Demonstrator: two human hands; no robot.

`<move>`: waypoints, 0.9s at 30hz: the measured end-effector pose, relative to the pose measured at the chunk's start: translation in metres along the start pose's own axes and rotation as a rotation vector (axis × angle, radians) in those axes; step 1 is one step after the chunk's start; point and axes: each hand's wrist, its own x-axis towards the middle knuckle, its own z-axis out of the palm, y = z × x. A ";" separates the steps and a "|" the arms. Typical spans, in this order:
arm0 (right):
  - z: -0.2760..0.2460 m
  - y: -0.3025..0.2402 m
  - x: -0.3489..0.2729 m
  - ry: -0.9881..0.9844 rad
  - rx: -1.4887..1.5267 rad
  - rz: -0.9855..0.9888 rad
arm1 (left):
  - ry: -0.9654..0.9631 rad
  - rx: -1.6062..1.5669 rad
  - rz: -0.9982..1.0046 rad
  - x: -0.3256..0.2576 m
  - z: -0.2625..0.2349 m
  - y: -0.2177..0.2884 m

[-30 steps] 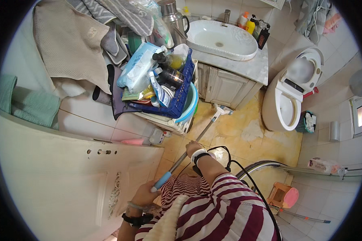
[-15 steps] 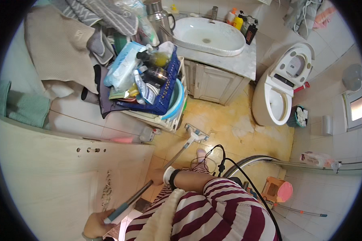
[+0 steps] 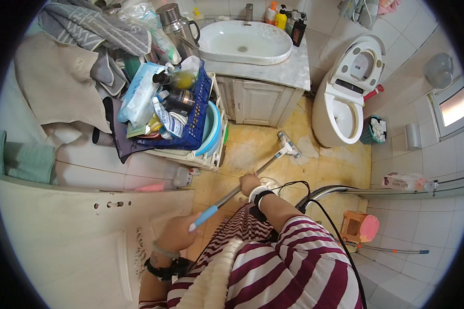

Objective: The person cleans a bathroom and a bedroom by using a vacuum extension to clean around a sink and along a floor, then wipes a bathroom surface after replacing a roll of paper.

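I hold a mop with a grey pole (image 3: 263, 167) and a blue end grip (image 3: 203, 219). My left hand (image 3: 176, 233) is shut around the blue grip near my body. My right hand (image 3: 249, 183), with a dark band at the wrist, grips the pole farther down. The white mop head (image 3: 287, 146) rests on the yellowish floor (image 3: 252, 149) in front of the sink cabinet (image 3: 260, 100), beside the toilet (image 3: 348, 98). My striped sleeve fills the lower middle of the view.
A white basin (image 3: 245, 42) sits on the counter with bottles behind it. A blue basket (image 3: 196, 121) of toiletries and piled towels stand at the left. A small bin (image 3: 375, 130), a pink stool (image 3: 360, 226) and a black cable (image 3: 319, 211) lie at the right.
The mop head has moved away from me toward the cabinet and toilet. My left hand has come up from the lower left, and the right hand has slid forward along the pole.
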 end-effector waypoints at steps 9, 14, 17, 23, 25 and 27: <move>-0.039 -0.179 -0.020 -0.033 0.401 -0.497 | 0.401 0.229 -0.166 -0.168 -0.084 0.028; -0.028 -0.254 -0.015 -0.136 0.464 -0.615 | 0.524 0.497 -0.216 -0.203 -0.092 0.020; -0.029 -0.258 0.004 -0.304 0.479 -0.539 | 0.521 0.336 -0.279 -0.193 -0.108 -0.031; -0.003 -0.186 0.025 -0.249 0.466 -0.323 | 0.313 0.120 -0.297 -0.111 -0.107 -0.054; 0.002 -0.148 0.020 -0.188 0.434 -0.213 | 0.277 0.137 -0.252 -0.082 -0.093 -0.051; -0.017 -0.109 0.008 -0.140 0.355 -0.129 | 0.263 0.058 -0.165 -0.051 -0.070 -0.033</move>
